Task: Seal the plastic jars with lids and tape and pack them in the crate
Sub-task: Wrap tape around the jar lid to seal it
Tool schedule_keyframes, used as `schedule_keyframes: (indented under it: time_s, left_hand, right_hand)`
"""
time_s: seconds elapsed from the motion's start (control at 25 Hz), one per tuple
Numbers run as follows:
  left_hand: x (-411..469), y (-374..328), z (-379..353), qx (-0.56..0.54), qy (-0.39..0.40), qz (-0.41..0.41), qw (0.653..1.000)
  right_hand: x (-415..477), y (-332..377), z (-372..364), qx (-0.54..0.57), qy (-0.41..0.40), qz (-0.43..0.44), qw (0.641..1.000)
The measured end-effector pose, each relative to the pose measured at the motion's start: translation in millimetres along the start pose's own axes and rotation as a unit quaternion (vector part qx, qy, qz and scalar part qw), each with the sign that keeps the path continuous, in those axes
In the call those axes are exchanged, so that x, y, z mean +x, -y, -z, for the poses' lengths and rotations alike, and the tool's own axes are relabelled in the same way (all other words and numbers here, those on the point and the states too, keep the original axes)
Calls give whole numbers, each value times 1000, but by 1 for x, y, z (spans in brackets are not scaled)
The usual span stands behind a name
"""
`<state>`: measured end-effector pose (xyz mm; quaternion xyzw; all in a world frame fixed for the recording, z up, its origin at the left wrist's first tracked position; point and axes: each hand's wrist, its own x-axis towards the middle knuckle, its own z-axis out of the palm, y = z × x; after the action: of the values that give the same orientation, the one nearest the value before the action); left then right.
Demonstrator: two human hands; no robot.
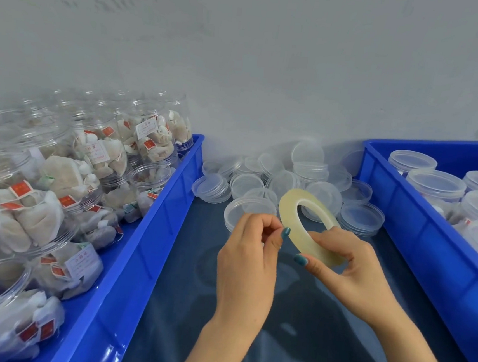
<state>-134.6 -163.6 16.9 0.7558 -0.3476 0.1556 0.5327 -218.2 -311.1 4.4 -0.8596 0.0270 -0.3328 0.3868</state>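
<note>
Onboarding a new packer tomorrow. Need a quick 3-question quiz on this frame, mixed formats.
1. True or false: the clear plastic jars of tea bags in the left blue plastic crate have no lids on.
2. Where do the loose clear plastic lids lie? A) in the left crate B) on the dark blue surface between the two crates C) in the right crate
3. Fill in: the pale yellow tape roll is gripped by the ____ hand.

Key
1. True
2. B
3. Right: the right hand grips it while the left hand pinches at its rim.
</note>
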Motion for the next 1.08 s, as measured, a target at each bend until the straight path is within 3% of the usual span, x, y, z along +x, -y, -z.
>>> schedule_keyframes:
  time_s: [0.28, 0.4, 0.48, 0.56, 0.64, 0.76, 0.88, 0.92, 1.0, 1.08]
  left_hand:
    - [31, 12, 28, -7, 1, 67, 998]
    - [26, 4, 28, -120, 23, 88, 989]
    - [13, -1, 24, -219, 70, 143, 963]
    - [3, -6, 16, -242, 112, 167, 949]
    - [4, -7, 9, -212, 95, 157, 960]
    - [13, 3, 17, -157, 61, 159, 973]
    - [7, 15, 33, -34, 127, 102, 986]
    - [2, 14, 37, 7, 156, 78, 985]
    - [-5, 13, 36, 22, 181, 57, 981]
    - [-9, 16, 34, 3, 167, 59, 984]
  right_hand:
    - [0, -3, -2, -23, -6, 34, 999]
    - [2, -3, -8, -136, -74, 107, 982]
    - [3, -4, -10, -205, -123, 149, 959]
    - [3, -6, -14, -257, -137, 184, 939]
    - [1, -8, -19, -282, -121, 208, 929]
    - [0, -4, -19, -227, -113, 193, 948]
    - [-1, 0, -8, -138, -221, 119, 958]
    - [-1, 0, -6, -116, -218, 85, 965]
    - [1, -1, -7, -41, -77, 18, 996]
    - [0, -3, -11, 73, 101, -49, 991]
